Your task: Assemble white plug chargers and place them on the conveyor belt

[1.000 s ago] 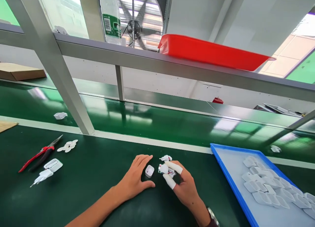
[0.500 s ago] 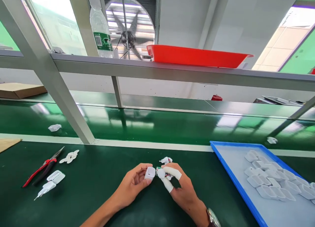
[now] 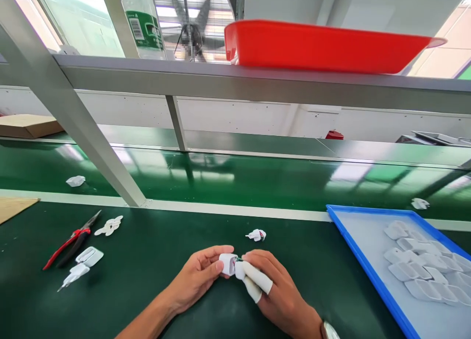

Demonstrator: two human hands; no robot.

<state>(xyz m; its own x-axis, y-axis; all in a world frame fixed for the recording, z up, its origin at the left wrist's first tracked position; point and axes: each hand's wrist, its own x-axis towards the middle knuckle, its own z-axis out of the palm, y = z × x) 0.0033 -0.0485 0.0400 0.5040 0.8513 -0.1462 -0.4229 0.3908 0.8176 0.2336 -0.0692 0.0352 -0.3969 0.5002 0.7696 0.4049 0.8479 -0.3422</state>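
My left hand (image 3: 198,275) is closed around a small white plastic housing (image 3: 227,264), its open end turned to the right. White finger cots cover two fingers of my right hand (image 3: 279,290), which pinches a small white rounded part (image 3: 239,270) with a bit of green and thin wires. That part sits right at the housing's open end; how far it reaches inside is hidden. Just beyond the hands, a white piece with dark and reddish wires (image 3: 256,235) lies on the dark green table.
Red-handled pliers (image 3: 75,241), flat white pieces (image 3: 109,225) and white casings (image 3: 89,255) lie at left. A blue-rimmed tray (image 3: 362,268) of translucent white shells is at right. Overhead, a metal rail (image 3: 198,81) carries a red tray (image 3: 316,47) and a bottle (image 3: 143,27).
My hands have brought the housing and the rounded part together, and the housing's open end has turned right. The view has tilted downward; the wired piece behind now shows fully.
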